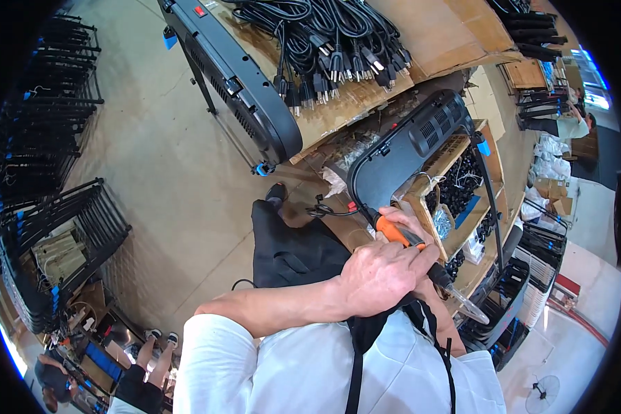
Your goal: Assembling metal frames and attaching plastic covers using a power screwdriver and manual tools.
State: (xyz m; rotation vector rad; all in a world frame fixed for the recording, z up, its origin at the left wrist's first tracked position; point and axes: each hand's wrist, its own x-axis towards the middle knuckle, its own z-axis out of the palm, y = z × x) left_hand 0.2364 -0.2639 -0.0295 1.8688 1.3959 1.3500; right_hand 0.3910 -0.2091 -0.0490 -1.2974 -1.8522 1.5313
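Both hands are closed on an orange-and-black hand tool (401, 234) that looks like a straight power screwdriver. My left hand (383, 276) wraps over its lower body, with the forearm crossing in front of my white shirt. My right hand (408, 222) grips it farther up, partly hidden behind the left. A pale, tapering end sticks out to the lower right. The tool's upper end lies close to a black plastic housing (421, 141) with vent slots, a black leg and a blue clip. What the upper end touches, I cannot make out.
A second black housing (234, 76) leans against a cardboard-topped bench (352, 114) piled with black power cords (331, 41). Beside me, a wooden bin (486, 200) holds small black parts and screws. Black frames (55, 241) stack at left. Other people are in the background.
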